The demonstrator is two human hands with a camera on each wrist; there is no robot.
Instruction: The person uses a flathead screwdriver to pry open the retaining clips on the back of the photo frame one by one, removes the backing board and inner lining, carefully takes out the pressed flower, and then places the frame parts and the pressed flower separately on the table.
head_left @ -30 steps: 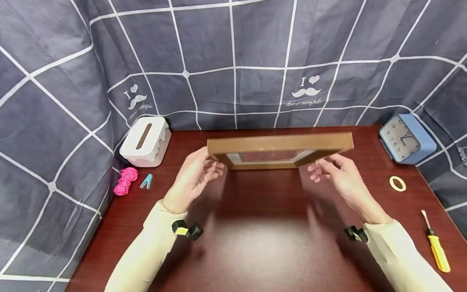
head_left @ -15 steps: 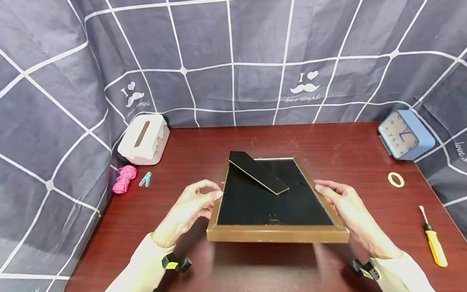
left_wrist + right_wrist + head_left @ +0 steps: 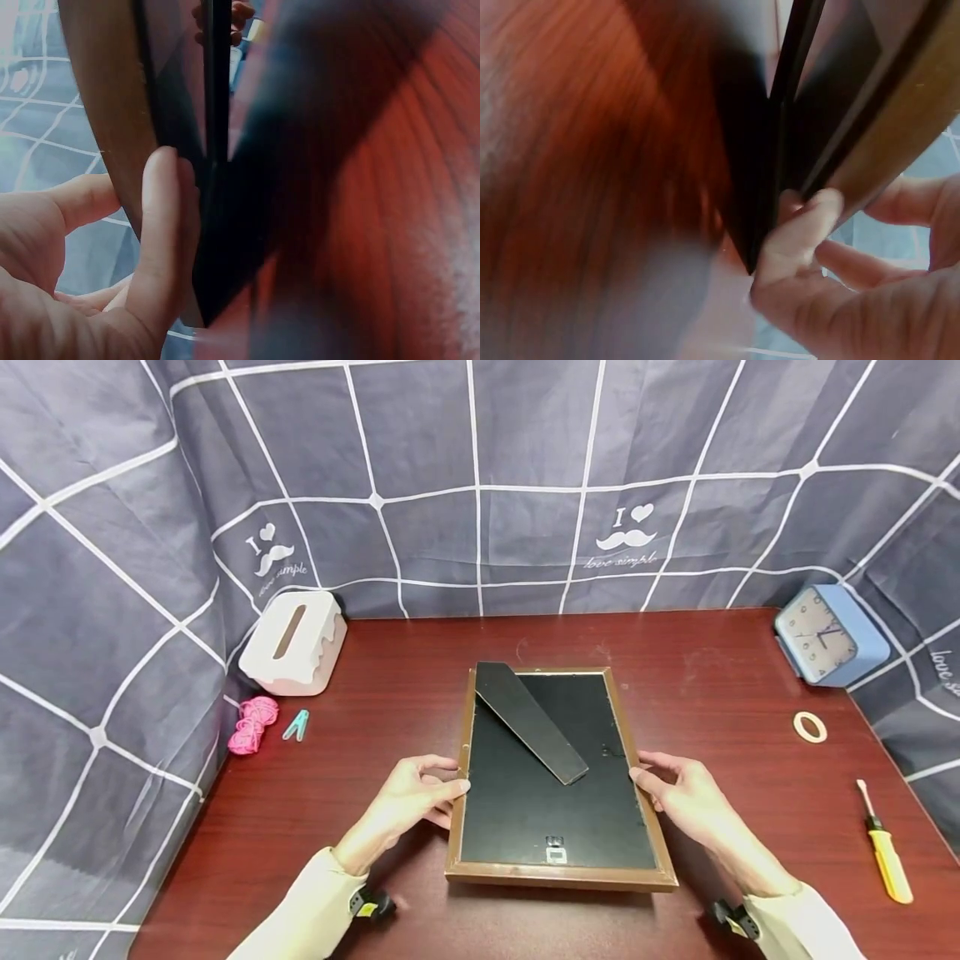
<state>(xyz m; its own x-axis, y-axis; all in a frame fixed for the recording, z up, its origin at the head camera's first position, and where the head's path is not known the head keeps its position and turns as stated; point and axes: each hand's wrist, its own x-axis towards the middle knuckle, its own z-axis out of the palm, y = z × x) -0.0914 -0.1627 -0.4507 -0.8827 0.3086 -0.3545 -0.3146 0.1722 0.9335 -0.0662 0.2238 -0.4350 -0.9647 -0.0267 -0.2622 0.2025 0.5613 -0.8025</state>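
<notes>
A picture frame with a brown rim is face down, its black backing board upward. A tapered black stand leg lies slantwise across the backing. My left hand pinches the left rim, thumb on top and fingers beneath. On the opposite side my right hand grips the right rim the same way. In the left wrist view, fingers touch the frame's rim. The right wrist view has curled fingers at the rim. The near edge is above the tabletop.
On the dark red table stand a white tissue box at left and a blue clock at right. Pink yarn and a teal clothespin lie left; a cream ring and yellow-handled screwdriver lie right.
The frame has tipped from near upright to back side up, coming toward me and then lowering toward the table. Both hands have moved nearer with it and hold its side rims.
</notes>
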